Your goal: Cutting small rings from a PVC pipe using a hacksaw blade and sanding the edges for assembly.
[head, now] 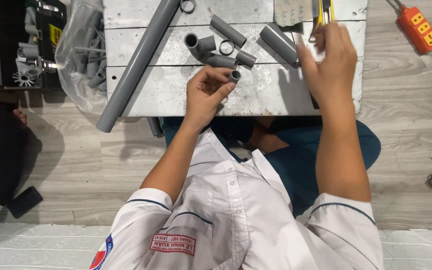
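1. We take the white slatted desk (176,95) as our landmark; it lies low on the wood-look floor, right in front of the seated person's knees.
2. We see the left hand (207,95) over the desk's near edge, fingers curled and thumb pressed around a short grey pipe piece (234,76), whose open end faces up.
3. The right hand (330,62) hovers over the desk's right part, fingers spread loosely and blurred; its fingertips reach a yellow-handled tool (322,14) at the desk's far edge, but we cannot tell whether it grips it.
4. On the desk's middle, just beyond the left hand, lies a cluster of grey fittings (211,50): short tubes, an elbow-like piece and a small ring (226,47).
5. A thicker grey pipe stub (278,42) lies slantwise on the desk, just left of the right hand.
6. A long grey pipe (138,62) crosses the desk's left part diagonally, its lower end overhanging the near-left corner.
7. Left of the desk sits a clear plastic bag of grey parts (83,50), then an open black and yellow toolbox (21,45).
8. Right of the desk, on the floor, rests an orange power strip (418,27).
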